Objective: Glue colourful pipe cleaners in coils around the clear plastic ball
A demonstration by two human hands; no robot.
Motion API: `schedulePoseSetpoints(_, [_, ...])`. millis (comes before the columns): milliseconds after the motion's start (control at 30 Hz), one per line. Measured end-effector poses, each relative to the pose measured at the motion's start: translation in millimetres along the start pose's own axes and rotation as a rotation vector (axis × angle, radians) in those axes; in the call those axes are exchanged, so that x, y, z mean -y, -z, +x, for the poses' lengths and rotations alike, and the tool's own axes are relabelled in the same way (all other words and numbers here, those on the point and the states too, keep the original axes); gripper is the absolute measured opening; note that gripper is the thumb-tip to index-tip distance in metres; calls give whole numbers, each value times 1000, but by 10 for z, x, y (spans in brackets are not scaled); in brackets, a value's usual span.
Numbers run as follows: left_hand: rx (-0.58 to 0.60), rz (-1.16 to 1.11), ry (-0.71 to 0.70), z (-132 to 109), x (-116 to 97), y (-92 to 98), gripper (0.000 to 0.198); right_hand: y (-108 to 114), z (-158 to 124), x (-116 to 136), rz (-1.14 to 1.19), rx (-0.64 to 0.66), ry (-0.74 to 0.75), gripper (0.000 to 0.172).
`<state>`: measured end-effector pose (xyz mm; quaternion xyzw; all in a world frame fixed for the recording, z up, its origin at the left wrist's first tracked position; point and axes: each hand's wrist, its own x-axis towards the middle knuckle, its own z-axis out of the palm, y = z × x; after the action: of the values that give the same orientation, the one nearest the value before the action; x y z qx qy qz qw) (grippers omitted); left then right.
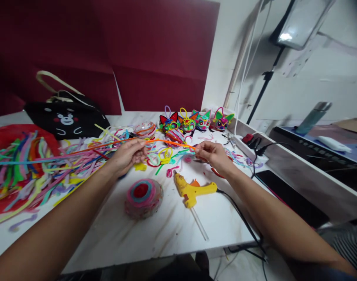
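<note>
An orange pipe cleaner (169, 143) is stretched level above the table between my two hands. My left hand (129, 155) pinches it near the middle of the view. At its right end my right hand (213, 154) is closed on it with thumb and fingers. A dark pointed tip and a red loop show beside my right hand; whether it touches them I cannot tell. Below my hands sits a round ball (143, 198) wound with pink, blue and red rings. To its right a yellow glue gun (193, 189) lies on its side, a clear glue stick jutting from it.
Several colourful cat-faced ornaments (203, 120) stand at the back. Loose pipe cleaners (64, 168) heap on the left over red plastic, before a black bag (68, 117). On the right are a power strip (251, 150), a phone (292, 198) and the glue gun's cord (240, 210).
</note>
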<state>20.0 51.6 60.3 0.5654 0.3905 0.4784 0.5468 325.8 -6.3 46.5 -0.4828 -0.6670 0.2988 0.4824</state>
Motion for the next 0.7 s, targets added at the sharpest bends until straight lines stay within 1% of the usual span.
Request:
schedulePoseSetpoints(100, [0, 66, -14, -18, -63, -24, 40, 30, 2, 40, 51, 3, -30, 33])
schedulePoseSetpoints(167, [11, 124, -20, -81, -136, -26, 51, 68, 17, 37, 45, 6, -44, 33])
schedulePoseSetpoints(233, [32, 186, -18, -204, -199, -1, 52, 108, 41, 3, 8, 8, -54, 31])
schedulePoseSetpoints(300, [63, 263, -14, -384, -214, 56, 46, 143, 66, -55, -59, 2, -62, 26])
schedulePoseSetpoints(367, [102, 465, -35, -598, -161, 136, 49, 170, 85, -112, -156, -18, -63, 20])
schedulePoseSetpoints(467, [140, 693, -32, -903, 11, 250, 67, 201, 89, -139, -336, -49, -42, 13])
schedulePoseSetpoints(533, [144, 836, -81, -1059, 124, 281, 76, 217, 70, -99, -449, -47, -13, 20])
schedulePoseSetpoints(600, [173, 911, -120, -1168, 192, 257, 84, 223, 34, -20, -538, -6, 22, 30])
schedulePoseSetpoints(633, [188, 937, -122, -1206, 205, 228, 87, 221, 11, 28, -571, 36, 41, 32])
schedulePoseSetpoints(700, [193, 978, -112, -1254, 203, 154, 93, 201, -38, 128, -618, 160, 73, 28])
